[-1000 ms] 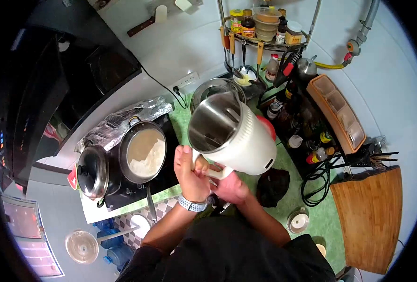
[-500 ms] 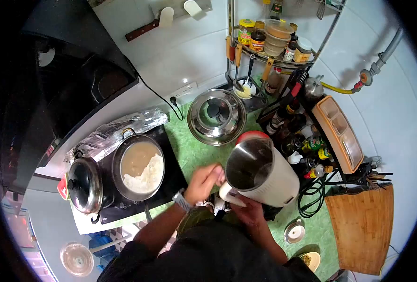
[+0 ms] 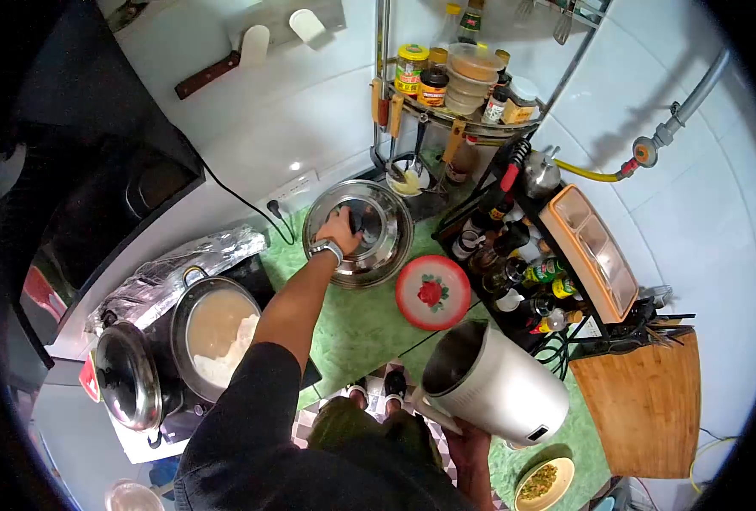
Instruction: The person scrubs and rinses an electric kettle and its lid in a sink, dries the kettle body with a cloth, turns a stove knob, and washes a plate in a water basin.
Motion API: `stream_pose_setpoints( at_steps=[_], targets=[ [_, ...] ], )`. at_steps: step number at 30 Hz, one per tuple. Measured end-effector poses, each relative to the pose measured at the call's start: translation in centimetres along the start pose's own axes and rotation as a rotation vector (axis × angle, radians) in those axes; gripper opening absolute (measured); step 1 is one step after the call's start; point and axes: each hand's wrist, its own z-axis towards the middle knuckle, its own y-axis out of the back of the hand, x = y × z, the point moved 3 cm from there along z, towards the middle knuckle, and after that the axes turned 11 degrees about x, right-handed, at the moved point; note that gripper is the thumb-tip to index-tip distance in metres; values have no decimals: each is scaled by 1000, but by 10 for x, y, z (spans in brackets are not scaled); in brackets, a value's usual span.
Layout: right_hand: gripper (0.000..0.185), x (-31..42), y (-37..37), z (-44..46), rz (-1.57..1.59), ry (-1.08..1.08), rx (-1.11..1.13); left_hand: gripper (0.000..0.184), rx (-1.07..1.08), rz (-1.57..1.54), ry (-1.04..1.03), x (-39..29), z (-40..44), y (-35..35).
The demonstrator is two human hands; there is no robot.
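My left hand (image 3: pixel 340 232) reaches forward and closes on the black knob of a steel and glass lid (image 3: pixel 386 243) at the back of the counter. My right hand (image 3: pixel 469 444) grips a large white blender jug (image 3: pixel 514 387) with a steel inside, at its handle and underside. The jug is tilted, its mouth toward the upper left. Between lid and jug lies a red-rimmed plate (image 3: pixel 410 300) with a flower design. To the left, a pan (image 3: pixel 182 345) holds cloudy liquid and a pale mass, partly covered by my left arm.
Beside the pan stands a lidded pot (image 3: pixel 128 375), with foil (image 3: pixel 182 272) behind. At right are a bottle rack (image 3: pixel 480 230) and a wooden cutting board (image 3: pixel 646 404). A bowl of chopped food (image 3: pixel 541 484) sits near the front. Jars fill a corner shelf (image 3: pixel 471 121).
My left hand has left the jug's side and moved forward onto the lid's knob. My right hand has carried the jug right and toward me, uncovering the red-rimmed plate. The view has shifted.
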Motion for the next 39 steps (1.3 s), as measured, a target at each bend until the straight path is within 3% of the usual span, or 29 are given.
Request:
stream_pose_setpoints(
  at_steps=[7, 8, 10, 13, 15, 16, 17, 22, 25, 28, 39],
  targets=[
    [41, 18, -20, -1, 87, 60, 10, 66, -187, -42, -142, -24, -67, 39],
    [42, 23, -9, 8, -632, 181, 83, 64, -183, -54, -132, -24, -80, 40],
    [43, 28, -14, 12, -1355, 302, 177, 57, -257, -128, -124, -18, -106, 33],
    [39, 40, -22, 25, -1247, 310, 175, 57, -275, -204, -56, -14, -155, 20],
    [34, 49, -25, 34, -1392, 401, 195, 57, -260, -219, 4, -9, -187, 1],
    [33, 52, -36, 37, -781, 175, 207, 57, -269, -201, 17, -7, -204, -8],
    [33, 54, -47, 38, -142, 48, 79, 57, -277, -205, 8, -3, -216, -22],
    [23, 77, -77, 64, -309, 72, 176, 60, -158, -265, 65, 0, -265, -48],
    [32, 79, -92, 91, -354, 139, 346, 63, -104, -235, 96, -5, -276, -56],
    [33, 74, -121, 117, -425, 150, 364, 63, -127, -220, 67, -9, -286, -59],
    [28, 42, -214, 172, -385, 171, 595, 63, -59, -268, 73, -11, -295, -49]
  ],
)
